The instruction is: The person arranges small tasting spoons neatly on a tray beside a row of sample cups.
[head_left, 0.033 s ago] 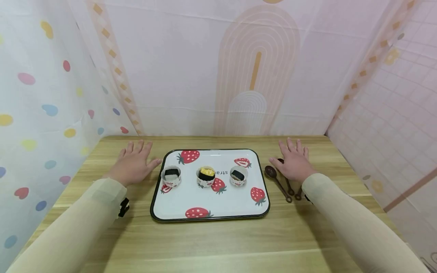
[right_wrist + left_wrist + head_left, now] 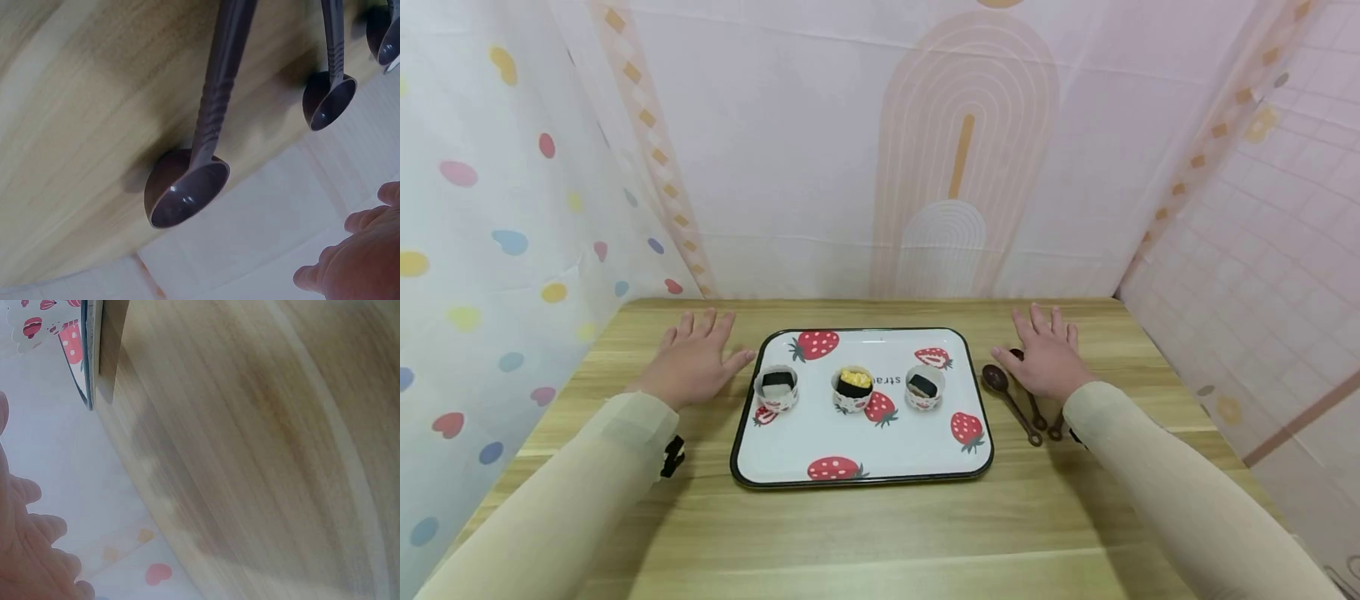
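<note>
Fingers spread and palm down, my left hand (image 2: pixel 692 358) is over the table just left of a tray (image 2: pixel 910 454), its thumb pointing toward the tray's edge. My right hand (image 2: pixel 1048 362) hovers with straight fingers over brown scoop-like spoons (image 2: pixel 995 377) to the tray's right, partly hiding them. Neither hand holds anything. In the right wrist view, three spoons lie bowl up, the nearest spoon (image 2: pixel 187 194) largest. Three small paper cups stand in a row on the tray: a left cup (image 2: pixel 788 403), a middle cup (image 2: pixel 850 406) and a right cup (image 2: pixel 925 403). Each contains a sushi-like piece with a black band; the middle piece (image 2: pixel 854 380) has a yellow top.
The white tray has a black rim and printed strawberries. It sits on a wooden table (image 2: pixel 880 533). A patterned curtain (image 2: pixel 775 167) hangs behind the table's far edge and along both sides. A black wrist strap (image 2: pixel 673 456) shows at the left sleeve.
</note>
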### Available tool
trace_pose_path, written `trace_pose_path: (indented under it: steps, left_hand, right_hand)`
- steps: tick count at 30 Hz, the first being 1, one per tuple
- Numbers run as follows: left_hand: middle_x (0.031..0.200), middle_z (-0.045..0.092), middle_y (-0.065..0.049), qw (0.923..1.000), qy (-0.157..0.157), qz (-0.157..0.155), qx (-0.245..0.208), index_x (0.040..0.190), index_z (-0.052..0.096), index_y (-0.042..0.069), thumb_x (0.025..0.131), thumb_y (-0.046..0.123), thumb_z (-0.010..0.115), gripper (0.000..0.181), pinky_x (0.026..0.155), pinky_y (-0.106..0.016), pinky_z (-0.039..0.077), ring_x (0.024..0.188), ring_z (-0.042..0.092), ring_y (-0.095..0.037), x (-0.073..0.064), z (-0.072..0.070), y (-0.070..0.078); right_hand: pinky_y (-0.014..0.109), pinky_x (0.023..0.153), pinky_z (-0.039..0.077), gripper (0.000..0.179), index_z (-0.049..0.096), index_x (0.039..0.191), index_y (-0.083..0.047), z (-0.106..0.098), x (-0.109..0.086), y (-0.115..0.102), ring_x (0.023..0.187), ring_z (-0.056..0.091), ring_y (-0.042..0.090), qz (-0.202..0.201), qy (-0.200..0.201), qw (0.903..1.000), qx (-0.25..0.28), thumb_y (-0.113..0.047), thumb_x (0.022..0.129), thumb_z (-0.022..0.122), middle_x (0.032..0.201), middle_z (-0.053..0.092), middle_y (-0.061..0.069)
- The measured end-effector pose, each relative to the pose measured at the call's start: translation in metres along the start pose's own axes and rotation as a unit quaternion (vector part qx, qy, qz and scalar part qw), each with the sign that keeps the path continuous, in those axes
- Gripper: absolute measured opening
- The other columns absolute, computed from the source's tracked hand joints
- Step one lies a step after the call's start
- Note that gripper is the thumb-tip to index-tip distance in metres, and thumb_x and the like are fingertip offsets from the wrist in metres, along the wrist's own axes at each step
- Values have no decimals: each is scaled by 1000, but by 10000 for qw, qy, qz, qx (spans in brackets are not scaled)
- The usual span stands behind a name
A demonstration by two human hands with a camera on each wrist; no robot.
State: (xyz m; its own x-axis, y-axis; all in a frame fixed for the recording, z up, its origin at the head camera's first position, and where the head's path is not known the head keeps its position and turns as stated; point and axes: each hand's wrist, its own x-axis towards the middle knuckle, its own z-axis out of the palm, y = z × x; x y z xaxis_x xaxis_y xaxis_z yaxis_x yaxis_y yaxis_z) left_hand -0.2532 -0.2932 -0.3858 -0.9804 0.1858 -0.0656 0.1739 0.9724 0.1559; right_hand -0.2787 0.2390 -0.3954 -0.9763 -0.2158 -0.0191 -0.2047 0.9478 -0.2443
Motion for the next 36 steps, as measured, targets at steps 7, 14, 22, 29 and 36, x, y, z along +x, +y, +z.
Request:
trace_pose_path:
  steps: [7,14,22,29,36]
  left_hand:
    - [170,3,-39,10000,30,-8,2,168,10,-1,104,76,21,100,122,-79,0,152,-4,-68,-1,0,0]
    - [169,4,-39,9999,90,0,-50,168,9,-1,106,72,25,97,121,-80,1,152,-2,-69,-7,0,-1]
    - [169,6,-40,9999,72,-2,-76,168,11,-1,107,71,26,96,122,-79,2,151,0,-69,-15,-1,-4]
    - [170,9,-36,9997,-21,93,-208,169,10,2,107,71,29,95,123,-77,2,153,3,-67,-30,-2,-4]
    - [170,13,-35,9995,-198,249,-91,168,15,0,106,68,40,95,123,-78,8,153,7,-66,-55,0,2]
  right_hand:
    - [76,124,-4,84,15,169,-3,-2,-1,-1,159,-10,58,-16,72,9999,72,-55,109,44,174,2,31]
    - [75,125,-1,81,20,167,1,-6,-4,3,158,-4,60,-124,254,9995,130,-52,110,45,173,6,33]
    - [74,126,0,80,22,165,5,-15,-11,10,157,0,61,-160,203,9996,118,-51,111,43,171,11,36]
    - [69,128,14,71,30,160,11,-22,-28,18,154,18,60,-146,363,9982,446,-37,111,49,166,22,39]
    - [70,118,35,63,40,155,12,-27,-49,32,142,43,58,-54,405,9969,674,-30,110,54,154,43,40]
